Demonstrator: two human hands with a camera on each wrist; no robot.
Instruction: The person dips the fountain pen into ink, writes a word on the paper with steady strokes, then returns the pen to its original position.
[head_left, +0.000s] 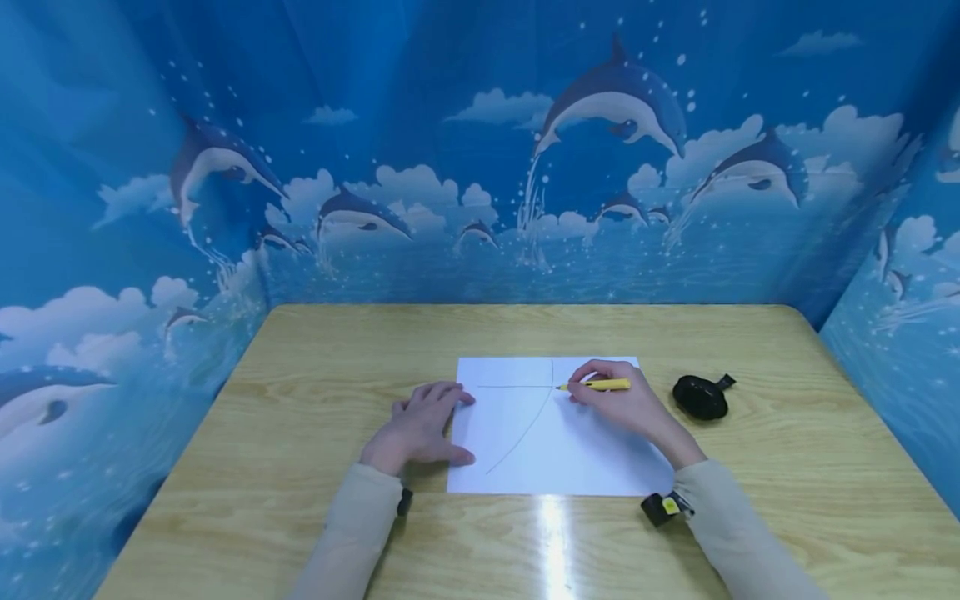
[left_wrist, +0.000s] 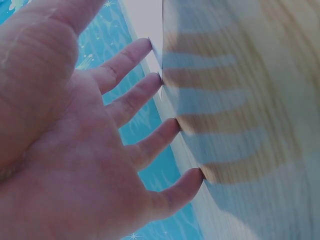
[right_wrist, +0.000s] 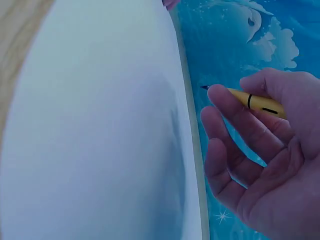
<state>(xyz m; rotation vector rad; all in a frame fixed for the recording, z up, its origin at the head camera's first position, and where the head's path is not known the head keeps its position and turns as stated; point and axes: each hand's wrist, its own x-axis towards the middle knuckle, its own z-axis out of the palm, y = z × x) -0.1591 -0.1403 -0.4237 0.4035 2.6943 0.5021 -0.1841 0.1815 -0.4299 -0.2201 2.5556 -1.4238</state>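
Observation:
A white sheet of paper (head_left: 517,433) lies on the table, bearing a thin horizontal line near its top and a long curve that runs from the top edge down to the lower left. My right hand (head_left: 618,400) pinches a yellow pen (head_left: 611,384) between thumb and fingers, its dark tip at the right end of the horizontal line. In the right wrist view the pen (right_wrist: 265,105) shows black marks on its barrel. My left hand (head_left: 423,425), fingers spread, rests at the paper's left edge, thumb and fingertips touching down; the left wrist view shows those fingers (left_wrist: 137,102) apart and holding nothing.
A glossy black rounded object (head_left: 701,397) with a small tab sits on the wooden table (head_left: 337,350), right of the paper. Blue dolphin-print curtains (head_left: 450,150) stand behind the table and at both sides. Each wrist wears a small black device (head_left: 658,508).

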